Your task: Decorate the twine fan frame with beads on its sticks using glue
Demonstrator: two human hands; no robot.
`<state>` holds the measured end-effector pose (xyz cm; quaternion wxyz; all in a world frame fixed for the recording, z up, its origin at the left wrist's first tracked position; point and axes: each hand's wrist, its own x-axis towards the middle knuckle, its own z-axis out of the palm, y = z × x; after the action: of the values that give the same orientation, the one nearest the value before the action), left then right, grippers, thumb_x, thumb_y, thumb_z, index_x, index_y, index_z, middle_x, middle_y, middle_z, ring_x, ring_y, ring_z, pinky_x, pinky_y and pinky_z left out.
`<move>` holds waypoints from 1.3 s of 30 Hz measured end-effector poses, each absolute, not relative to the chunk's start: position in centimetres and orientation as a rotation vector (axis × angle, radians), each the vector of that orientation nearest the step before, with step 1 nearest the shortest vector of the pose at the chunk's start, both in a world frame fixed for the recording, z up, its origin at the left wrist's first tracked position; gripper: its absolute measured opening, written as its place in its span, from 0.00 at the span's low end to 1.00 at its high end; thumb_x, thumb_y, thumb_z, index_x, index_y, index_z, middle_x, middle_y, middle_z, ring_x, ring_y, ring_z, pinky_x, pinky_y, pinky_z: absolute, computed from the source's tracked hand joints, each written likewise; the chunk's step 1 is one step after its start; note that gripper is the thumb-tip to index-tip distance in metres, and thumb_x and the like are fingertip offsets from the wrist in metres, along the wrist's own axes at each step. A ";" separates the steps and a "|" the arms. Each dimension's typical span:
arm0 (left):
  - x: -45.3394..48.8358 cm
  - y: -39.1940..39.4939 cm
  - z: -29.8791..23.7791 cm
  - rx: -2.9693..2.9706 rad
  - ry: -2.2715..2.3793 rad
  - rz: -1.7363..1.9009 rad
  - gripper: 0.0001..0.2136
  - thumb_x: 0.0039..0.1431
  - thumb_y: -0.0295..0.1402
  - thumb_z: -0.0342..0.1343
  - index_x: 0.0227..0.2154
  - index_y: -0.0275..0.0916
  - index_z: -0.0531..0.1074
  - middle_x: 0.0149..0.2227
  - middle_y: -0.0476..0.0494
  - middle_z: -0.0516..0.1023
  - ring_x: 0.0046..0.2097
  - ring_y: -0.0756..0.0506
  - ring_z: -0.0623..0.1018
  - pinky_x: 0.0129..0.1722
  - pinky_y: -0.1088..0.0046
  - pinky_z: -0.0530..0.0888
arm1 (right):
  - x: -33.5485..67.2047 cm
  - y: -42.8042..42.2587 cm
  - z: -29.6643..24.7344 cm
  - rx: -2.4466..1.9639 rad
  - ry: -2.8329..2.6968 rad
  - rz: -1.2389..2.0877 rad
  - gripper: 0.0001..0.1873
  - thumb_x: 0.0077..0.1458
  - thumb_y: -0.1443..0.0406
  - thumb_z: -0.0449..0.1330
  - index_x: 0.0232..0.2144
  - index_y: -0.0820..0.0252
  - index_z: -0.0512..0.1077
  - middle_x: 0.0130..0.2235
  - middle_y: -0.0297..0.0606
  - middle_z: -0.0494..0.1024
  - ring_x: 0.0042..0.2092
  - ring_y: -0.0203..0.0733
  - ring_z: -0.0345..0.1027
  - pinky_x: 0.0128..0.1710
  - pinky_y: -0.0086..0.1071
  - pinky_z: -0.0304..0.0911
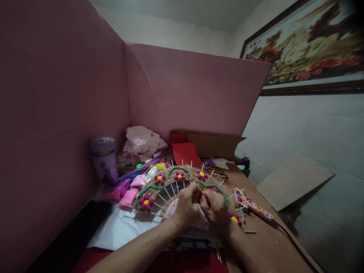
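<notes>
A half-round woven fan-shaped craft piece [167, 181] of twine on wooden sticks lies on the table, decorated with magenta clay flowers [146, 202] with yellow centres and green clay vines [179, 169]. My left hand [186, 206] and my right hand [216, 210] meet over its middle. Both have their fingers curled together, pinching a small orange bit [202, 192] between them that is too small to name. The hands cover the lower centre of the piece.
A pink folded board [196, 87] walls the back and left. A purple tumbler [104, 159], pink clay packets [128, 197], crumpled paper [142, 143], red paper [185, 153], a cardboard box [216, 144] and a patterned tool [254, 206] surround the work. A framed picture [307, 45] hangs at right.
</notes>
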<state>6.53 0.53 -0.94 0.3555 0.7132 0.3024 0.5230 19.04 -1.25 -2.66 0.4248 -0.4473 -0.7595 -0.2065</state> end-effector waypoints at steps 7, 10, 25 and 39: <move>6.6 0.5 -1.1 1.896 0.826 1.381 0.07 0.50 0.27 0.48 0.20 0.38 0.57 0.20 0.54 0.58 0.24 0.53 0.58 0.24 0.77 0.55 | 18.7 -1.1 -2.5 -1.142 -1.905 -0.450 0.13 0.58 0.68 0.44 0.23 0.58 0.60 0.20 0.32 0.65 0.23 0.35 0.60 0.25 0.29 0.50; 6.3 1.0 -0.6 1.915 0.810 1.330 0.06 0.53 0.29 0.47 0.21 0.38 0.60 0.21 0.53 0.62 0.25 0.53 0.60 0.25 0.78 0.57 | 18.8 -0.9 -2.2 -1.189 -1.866 -0.437 0.13 0.58 0.68 0.44 0.23 0.58 0.60 0.19 0.32 0.65 0.22 0.35 0.60 0.24 0.29 0.50; 6.2 1.9 0.2 1.812 0.699 1.209 0.07 0.56 0.30 0.47 0.31 0.36 0.69 0.28 0.48 0.71 0.30 0.51 0.68 0.31 0.77 0.64 | 19.2 -1.2 -1.0 -1.288 -1.789 -0.109 0.13 0.58 0.65 0.43 0.23 0.57 0.59 0.20 0.32 0.65 0.24 0.36 0.60 0.25 0.28 0.50; 5.8 2.8 0.9 1.496 0.607 1.026 0.09 0.51 0.37 0.53 0.25 0.34 0.67 0.19 0.53 0.65 0.19 0.56 0.63 0.18 0.80 0.59 | 19.3 -1.0 -1.3 -1.278 -1.826 -0.074 0.13 0.59 0.64 0.45 0.22 0.57 0.58 0.20 0.30 0.63 0.23 0.35 0.59 0.25 0.27 0.50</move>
<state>5.83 2.76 0.94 0.5763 0.6392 0.2594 0.4382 19.27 -0.97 -1.29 0.4402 -0.5144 -0.7353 -0.0299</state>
